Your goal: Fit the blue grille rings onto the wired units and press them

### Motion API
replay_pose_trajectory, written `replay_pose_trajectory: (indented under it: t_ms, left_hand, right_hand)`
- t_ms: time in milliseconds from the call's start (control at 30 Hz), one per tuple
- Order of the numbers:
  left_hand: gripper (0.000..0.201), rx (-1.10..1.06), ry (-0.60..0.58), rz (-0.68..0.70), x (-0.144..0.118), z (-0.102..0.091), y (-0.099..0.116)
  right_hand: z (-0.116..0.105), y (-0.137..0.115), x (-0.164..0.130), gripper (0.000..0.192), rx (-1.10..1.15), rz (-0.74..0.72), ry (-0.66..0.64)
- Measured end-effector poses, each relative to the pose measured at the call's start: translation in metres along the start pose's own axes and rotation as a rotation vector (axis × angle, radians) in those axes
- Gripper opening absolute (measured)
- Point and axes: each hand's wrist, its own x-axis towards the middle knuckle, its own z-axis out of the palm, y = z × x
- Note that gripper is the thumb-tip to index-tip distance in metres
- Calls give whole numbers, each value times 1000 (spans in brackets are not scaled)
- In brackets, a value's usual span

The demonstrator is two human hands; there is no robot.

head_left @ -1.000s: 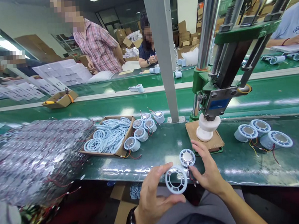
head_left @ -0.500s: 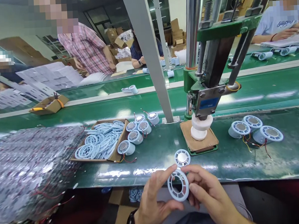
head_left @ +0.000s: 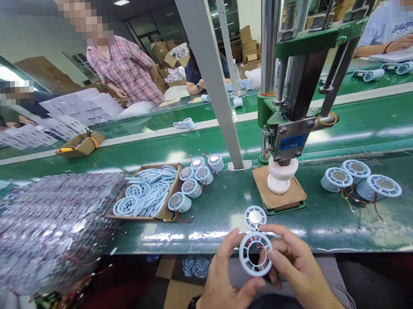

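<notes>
Both hands now hold the pale blue ring (head_left: 255, 254) together. A second ago only the left hand (head_left: 224, 282) had it, and the right hand (head_left: 295, 272) was reaching toward the small round motor (head_left: 255, 217) on the green table (head_left: 334, 221). The right hand has come back and its fingers now pinch the right side of the ring, while the left thumb and fingers pinch the left side. So the hands are close together, both clamped on that one ring, just in front of the person's body and near the table edge.

The ring has also turned. Now its open face with the thin spokes looks up at us. It seems the person is lining it up, though I cannot tell for sure.

The round motor sits just past the fingertips, very near the ring but not touching it. Nobody holds it.

Further past the hands stands the green press (head_left: 288, 136) with its white foot (head_left: 280, 176) on a brown pad (head_left: 298, 196). To the left of the hands is a box of blue rings (head_left: 144, 194), with more motors (head_left: 190, 183) beside it. To the right of the hands lie three finished pieces (head_left: 360, 178) with wires. Other people work on the far side of the belt.
</notes>
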Motion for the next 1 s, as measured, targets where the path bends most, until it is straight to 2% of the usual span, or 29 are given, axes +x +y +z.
replay_pose_trajectory:
  t_ms: [233, 500, 1000]
  left_hand:
    - [70, -191, -35, -112, -5, 11, 0]
    - [74, -271, -14, -201, -7, 12, 0]
    - [69, -350, 121, -143, 10, 11, 7]
  right_hand:
    - [0, 4, 7, 52, 112, 7, -33]
    - [-2, 15, 10, 51, 242, 70, -60]
    - [2, 12, 10, 48, 299, 94, -122]
